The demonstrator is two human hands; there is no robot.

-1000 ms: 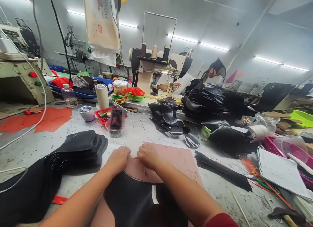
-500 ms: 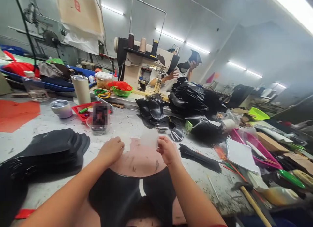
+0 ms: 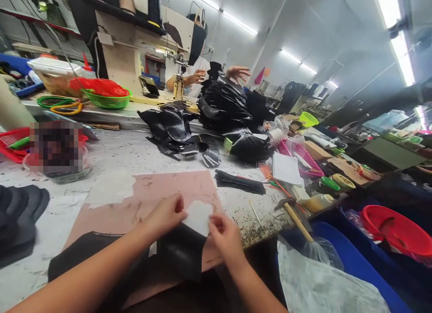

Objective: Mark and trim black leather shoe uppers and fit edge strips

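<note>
Between my hands is a thin whitish sheet piece (image 3: 198, 217), its lower edge over the top edge of a black leather-like piece (image 3: 182, 250). My left hand (image 3: 168, 210) pinches the sheet's left side, fingers curled. At its right edge my right hand (image 3: 224, 232) grips it between thumb and fingertips. The black piece rests on a pinkish board (image 3: 135, 196), partly covered by my left forearm. More whitish sheet (image 3: 113, 187) lies at the board's upper left corner.
Black cut pieces (image 3: 20, 218) are stacked at left. Beyond stand a sewing machine (image 3: 121, 47) and a black heap (image 3: 226, 101), with a co-worker's hands near it. A hammer (image 3: 299, 222) lies at the table's right edge; a red basin (image 3: 398, 227) is beyond.
My view has swung to the right. The whitish piece, held in my right hand above the board before, is now down at the black piece's edge, with both hands on it.
</note>
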